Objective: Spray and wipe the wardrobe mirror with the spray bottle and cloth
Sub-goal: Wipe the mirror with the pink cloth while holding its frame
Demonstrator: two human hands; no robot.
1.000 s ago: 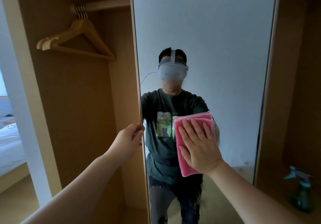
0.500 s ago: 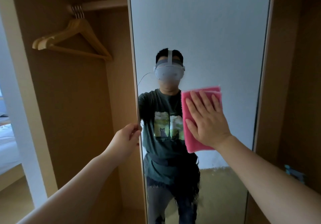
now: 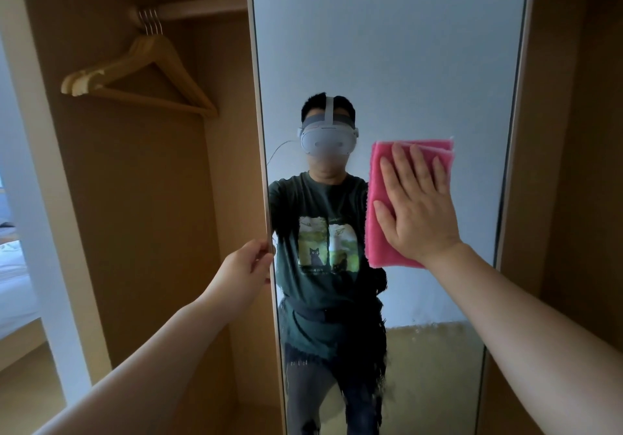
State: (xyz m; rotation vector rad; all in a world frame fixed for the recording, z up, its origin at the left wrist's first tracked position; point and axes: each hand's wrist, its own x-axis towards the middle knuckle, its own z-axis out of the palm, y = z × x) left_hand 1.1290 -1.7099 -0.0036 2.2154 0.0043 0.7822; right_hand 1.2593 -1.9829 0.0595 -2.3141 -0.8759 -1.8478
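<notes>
A tall wardrobe mirror in a pale frame is seen standing upright between wooden wardrobe panels. To its left, an open wardrobe compartment is shown, where several wooden hangers are hung together from a rail near the top. At the far left edge, a white door frame and part of a bed with white bedding are visible. In the glass, a person wearing a white headset and a dark green printed shirt is reflected against a pale wall.

The left edge of the mirror frame is gripped by the left hand, its fingers curled around the edge at about waist height of the reflection. A folded pink cloth is pressed flat against the glass by the right hand, whose fingers are held straight and slightly spread, pointing upward; the grip is fully open, with the palm laid over the cloth. The cloth is placed in the right half of the mirror, beside the reflected shoulder. No spray bottle can be made out.
</notes>
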